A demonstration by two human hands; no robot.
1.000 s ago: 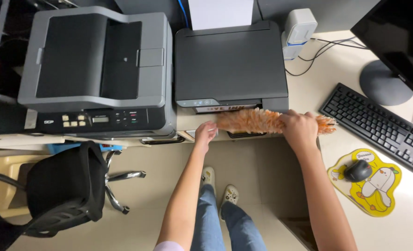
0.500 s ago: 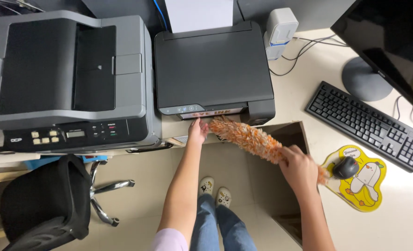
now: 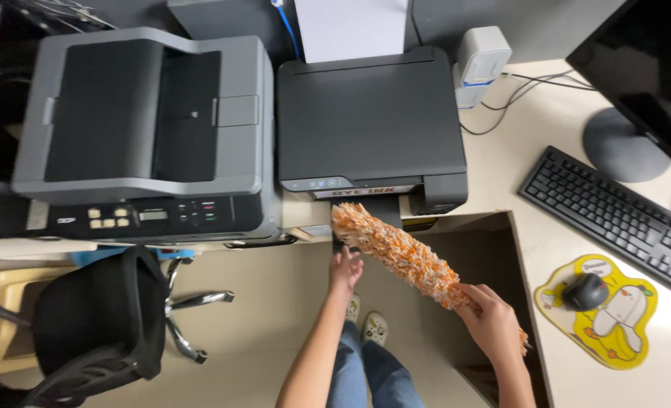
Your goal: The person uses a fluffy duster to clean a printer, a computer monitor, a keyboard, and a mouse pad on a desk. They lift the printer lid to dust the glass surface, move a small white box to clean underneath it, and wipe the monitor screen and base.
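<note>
While the right hand [image 3: 494,325] is wrapped tight round the fluffy orange-and-white duster [image 3: 396,253], the left hand [image 3: 346,268] — fingers loosely open — touches its underside, just below the black inkjet printer [image 3: 369,121].

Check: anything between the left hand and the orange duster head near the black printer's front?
Nothing visible. The left hand sits right under the duster, at its fluffy head near the black printer. The right hand grips the handle end.

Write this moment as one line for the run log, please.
right hand: grips duster handle | left hand: touches orange-and-white duster | duster tip: at black printer front edge
</note>
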